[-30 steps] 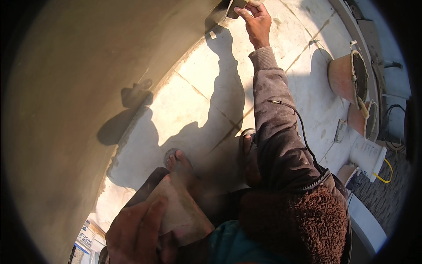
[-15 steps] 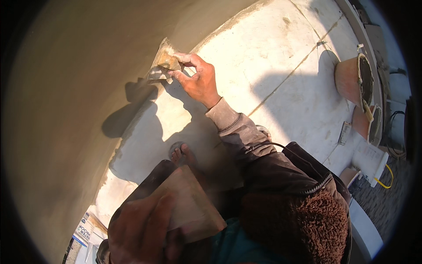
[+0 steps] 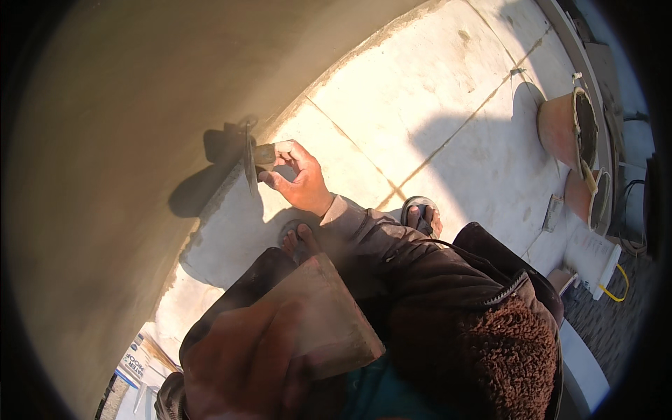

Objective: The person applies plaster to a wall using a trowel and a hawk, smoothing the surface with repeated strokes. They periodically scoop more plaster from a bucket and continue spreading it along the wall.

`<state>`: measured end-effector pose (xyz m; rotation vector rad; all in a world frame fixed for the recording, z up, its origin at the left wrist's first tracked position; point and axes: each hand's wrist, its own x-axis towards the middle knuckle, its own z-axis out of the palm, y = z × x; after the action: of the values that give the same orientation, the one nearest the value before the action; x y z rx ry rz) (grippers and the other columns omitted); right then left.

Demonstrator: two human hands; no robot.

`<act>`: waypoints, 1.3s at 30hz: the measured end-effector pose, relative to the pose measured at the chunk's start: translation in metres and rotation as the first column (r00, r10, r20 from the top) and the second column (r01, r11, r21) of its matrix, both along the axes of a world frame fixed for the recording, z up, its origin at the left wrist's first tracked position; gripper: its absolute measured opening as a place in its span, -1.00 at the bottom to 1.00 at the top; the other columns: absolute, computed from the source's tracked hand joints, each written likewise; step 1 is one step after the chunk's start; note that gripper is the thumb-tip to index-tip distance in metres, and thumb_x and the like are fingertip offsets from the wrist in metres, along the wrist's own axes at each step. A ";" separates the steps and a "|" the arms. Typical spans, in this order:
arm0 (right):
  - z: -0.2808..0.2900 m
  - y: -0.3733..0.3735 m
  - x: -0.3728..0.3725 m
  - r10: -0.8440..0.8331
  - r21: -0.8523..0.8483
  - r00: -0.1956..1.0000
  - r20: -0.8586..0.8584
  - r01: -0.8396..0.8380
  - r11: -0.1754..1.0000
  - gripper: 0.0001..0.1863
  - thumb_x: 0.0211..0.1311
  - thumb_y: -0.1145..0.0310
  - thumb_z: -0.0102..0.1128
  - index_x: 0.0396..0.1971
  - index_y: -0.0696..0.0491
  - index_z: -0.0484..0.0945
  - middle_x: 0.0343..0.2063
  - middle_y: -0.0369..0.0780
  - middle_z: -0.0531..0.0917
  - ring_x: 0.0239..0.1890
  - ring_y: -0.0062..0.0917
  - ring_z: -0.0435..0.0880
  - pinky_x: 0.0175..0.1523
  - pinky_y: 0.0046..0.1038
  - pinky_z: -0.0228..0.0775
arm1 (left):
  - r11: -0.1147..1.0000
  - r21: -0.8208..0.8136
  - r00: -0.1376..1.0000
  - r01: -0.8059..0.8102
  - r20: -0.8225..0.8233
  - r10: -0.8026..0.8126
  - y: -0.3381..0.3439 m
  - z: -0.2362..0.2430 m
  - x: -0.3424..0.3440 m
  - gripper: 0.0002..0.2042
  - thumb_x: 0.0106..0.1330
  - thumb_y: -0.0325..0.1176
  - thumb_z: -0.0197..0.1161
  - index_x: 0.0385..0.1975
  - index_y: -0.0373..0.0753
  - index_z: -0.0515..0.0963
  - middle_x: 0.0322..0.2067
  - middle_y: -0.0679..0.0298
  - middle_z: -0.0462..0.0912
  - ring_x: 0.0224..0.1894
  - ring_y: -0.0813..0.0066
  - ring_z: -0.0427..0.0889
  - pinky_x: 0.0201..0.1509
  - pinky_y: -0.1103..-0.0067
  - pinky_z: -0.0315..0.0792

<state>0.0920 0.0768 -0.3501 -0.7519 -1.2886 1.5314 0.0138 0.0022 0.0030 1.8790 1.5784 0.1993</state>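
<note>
My right hand point(image 3: 302, 180) grips the short handle of a trowel point(image 3: 250, 159) between thumb and fingers. The trowel's thin blade shows nearly edge-on, up against the smooth grey-brown plastered wall point(image 3: 140, 126), close to its foot. I cannot tell whether the whole blade touches. Low in front of my body, my left hand point(image 3: 280, 371), dark and blurred, is closed at the side of a flat board point(image 3: 322, 315) with dusty edges. The board is tilted over my lap; much of its left part is covered by a brown, blurred shape.
Pale floor slabs point(image 3: 392, 91) with dark joints run along the wall. Two mortar-stained buckets point(image 3: 558, 129) stand at right, near a white bucket point(image 3: 588, 255) with a yellow handle. My sandalled feet point(image 3: 422, 215) are below me. A printed package point(image 3: 136, 360) lies lower left.
My right hand has come down and slightly left with the trowel, whose blade has turned from face-on to edge-on. The board has shifted a little right. More of my right foot shows.
</note>
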 end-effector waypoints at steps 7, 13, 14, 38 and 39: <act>-0.016 0.081 0.062 -0.468 -0.640 0.799 -0.377 0.141 0.755 -0.61 0.42 0.42 0.15 0.18 0.08 0.34 0.02 -0.19 0.62 0.06 -0.45 0.62 0.10 -0.25 0.54 | 1.000 -0.012 1.000 0.011 -0.004 -0.011 0.001 -0.001 0.004 -0.54 0.18 -0.51 0.32 0.13 -0.41 0.54 0.00 -0.09 0.63 -0.04 -0.09 0.66 0.01 0.28 0.58; -0.056 0.140 0.087 -0.523 -0.696 0.804 -0.283 0.203 0.689 -0.68 0.48 0.34 0.10 0.14 0.07 0.39 0.02 -0.21 0.59 0.08 -0.40 0.60 0.17 -0.05 0.51 | 0.999 0.003 0.999 0.038 -0.009 -0.038 0.004 -0.004 0.001 -0.54 0.21 -0.52 0.29 0.16 -0.41 0.51 -0.02 -0.11 0.62 -0.05 -0.10 0.65 -0.01 0.27 0.58; -0.059 0.147 0.088 -0.521 -0.698 0.812 -0.265 0.211 0.684 -0.68 0.48 0.33 0.10 0.14 0.08 0.39 0.02 -0.21 0.59 0.08 -0.39 0.60 0.19 -0.01 0.49 | 0.999 -0.004 0.999 0.036 -0.013 -0.036 0.005 -0.002 0.002 -0.54 0.22 -0.52 0.28 0.17 -0.41 0.51 -0.02 -0.12 0.62 -0.05 -0.10 0.65 -0.01 0.27 0.58; -0.028 0.144 0.136 -0.585 -0.651 0.486 -0.649 0.043 0.758 -0.54 0.50 0.30 0.09 0.32 0.05 0.34 0.23 -0.13 0.50 0.29 -0.24 0.48 0.29 0.07 0.44 | 0.998 -0.058 1.000 0.023 -0.002 -0.023 0.022 0.001 0.021 -0.52 0.32 -0.43 0.17 0.25 -0.41 0.44 -0.01 -0.16 0.59 -0.02 -0.16 0.61 0.12 0.21 0.50; -0.023 0.142 0.142 -0.573 -0.619 0.471 -0.671 0.071 0.782 -0.55 0.49 0.31 0.12 0.29 0.11 0.37 0.20 -0.10 0.55 0.26 -0.24 0.53 0.33 -0.01 0.44 | 0.997 -0.058 0.998 0.058 0.015 -0.057 0.026 -0.001 0.022 -0.52 0.32 -0.42 0.15 0.25 -0.42 0.45 0.00 -0.17 0.58 0.00 -0.16 0.60 0.13 0.20 0.48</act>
<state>0.2337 0.2193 -0.3736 -0.4136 0.0540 1.5759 0.0362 0.0278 0.0016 1.8715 1.5033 0.1390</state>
